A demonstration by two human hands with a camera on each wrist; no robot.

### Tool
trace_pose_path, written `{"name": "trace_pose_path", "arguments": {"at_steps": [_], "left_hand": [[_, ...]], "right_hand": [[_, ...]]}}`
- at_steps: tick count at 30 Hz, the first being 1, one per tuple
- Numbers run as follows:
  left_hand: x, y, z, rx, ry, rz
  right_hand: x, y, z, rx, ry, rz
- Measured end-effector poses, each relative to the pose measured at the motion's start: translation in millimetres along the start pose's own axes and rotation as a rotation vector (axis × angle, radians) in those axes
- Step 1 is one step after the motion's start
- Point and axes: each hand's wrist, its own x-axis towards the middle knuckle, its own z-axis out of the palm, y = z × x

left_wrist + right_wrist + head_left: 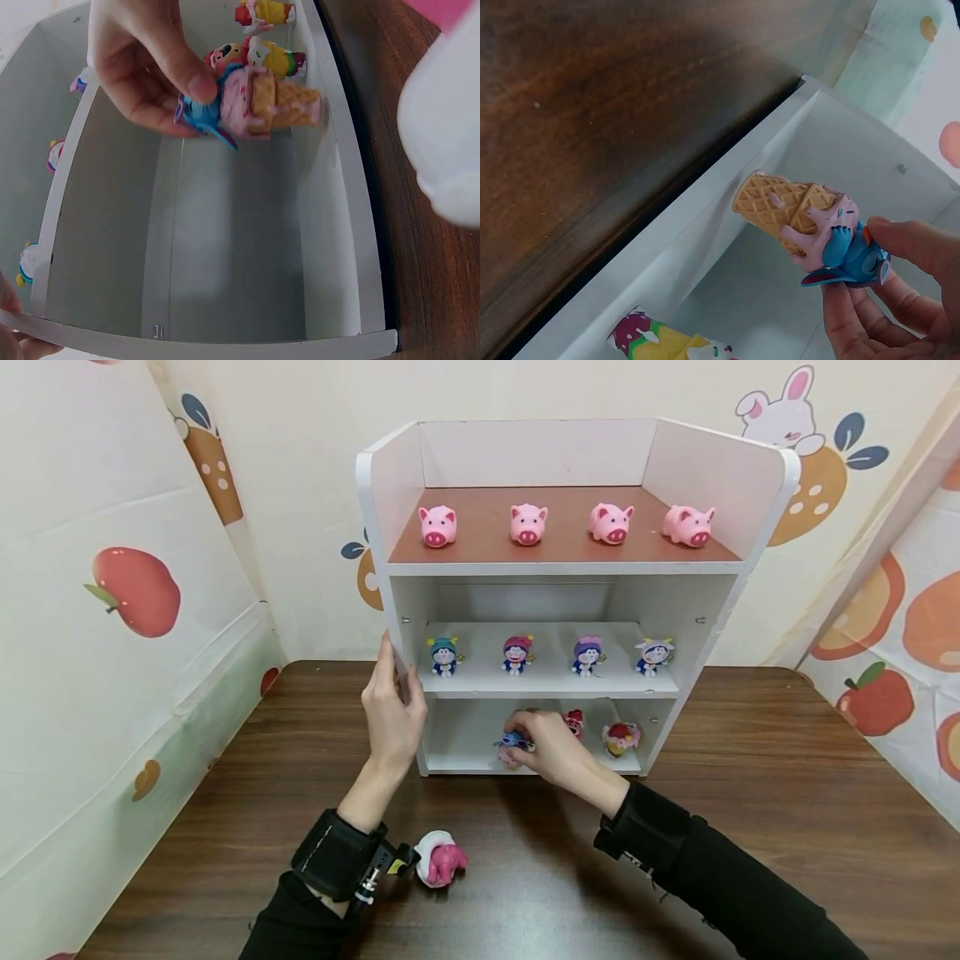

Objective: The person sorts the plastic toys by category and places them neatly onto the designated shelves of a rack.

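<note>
My right hand (551, 747) pinches a figurine (806, 221), a blue big-eared character on a pink ice-cream cone, by its blue upper part. The waffle cone points toward the front edge of the bottom shelf (240, 262). Thumb and fingers lie on opposite sides of the blue head in the right wrist view. My left hand (393, 714) grips the left side panel of the white shelf unit (555, 568), its fingers along the outside and the thumb at the front edge. Further right on the bottom shelf stand a red figurine (573, 722) and a pink-and-red cone figurine (621, 737).
Pink pig figures (527, 525) line the brown top shelf. Small dolls in coloured hats (517, 654) stand along the middle shelf. A pink and white figurine (444, 860) lies on the wooden table (525, 877) near my left wrist. Fruit-printed sheets (142, 593) enclose the table.
</note>
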Motion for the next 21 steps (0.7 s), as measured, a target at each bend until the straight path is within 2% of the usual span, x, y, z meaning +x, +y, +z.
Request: {"name": "trace_pose_path", "arguments": {"at_steps": [10,21], "left_hand": [[-0.4,-0.2,0.0,0.007,-0.002,-0.003],[-0.1,-0.2,0.0,0.009,-0.001,0.0]], "right_hand": [[16.5,9,6,-0.013,-0.036,0.057],[22.5,13,9,-0.012,-0.059,0.073]]}}
